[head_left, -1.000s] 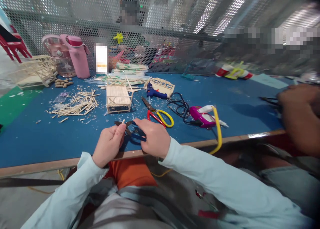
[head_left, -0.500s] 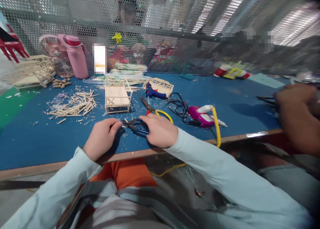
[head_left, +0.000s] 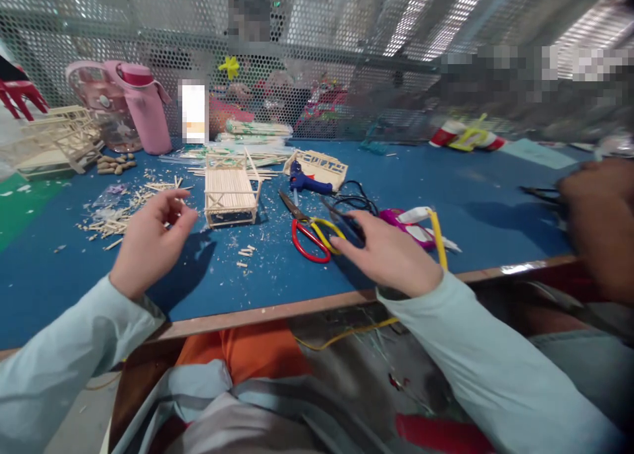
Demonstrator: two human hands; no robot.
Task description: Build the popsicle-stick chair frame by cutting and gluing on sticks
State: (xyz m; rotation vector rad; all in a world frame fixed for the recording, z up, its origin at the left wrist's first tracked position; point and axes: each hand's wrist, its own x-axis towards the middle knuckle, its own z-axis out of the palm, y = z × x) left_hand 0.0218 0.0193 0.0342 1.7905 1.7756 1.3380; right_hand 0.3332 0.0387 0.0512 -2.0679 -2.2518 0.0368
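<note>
My left hand (head_left: 156, 239) hovers over the blue table beside a pile of short wooden sticks (head_left: 116, 226), its fingers curled but apart, with nothing visible in them. To the right, my right hand (head_left: 396, 249) holds dark pliers (head_left: 341, 217), their jaws pointing up and left; the grip is partly hidden by the hand. Scissors (head_left: 319, 239) with one red and one yellow handle lie just left of that hand. Between the hands, a small stick-built bed-like frame (head_left: 230, 193) stands on the table, with short cut stick pieces (head_left: 245, 252) in front of it.
Behind lie a blue glue gun (head_left: 310, 180) and a flat stick panel (head_left: 324, 166). A purple glue gun (head_left: 409, 229) with a cable is past my right hand. A pink bottle (head_left: 146, 110) and peanuts (head_left: 116, 165) are at back left. Another person's arm (head_left: 599, 223) reaches in at right.
My hands have moved apart: the left up and left towards the stick pile, the right rightwards with the pliers, past the scissors. Small stick pieces now show where the hands were.
</note>
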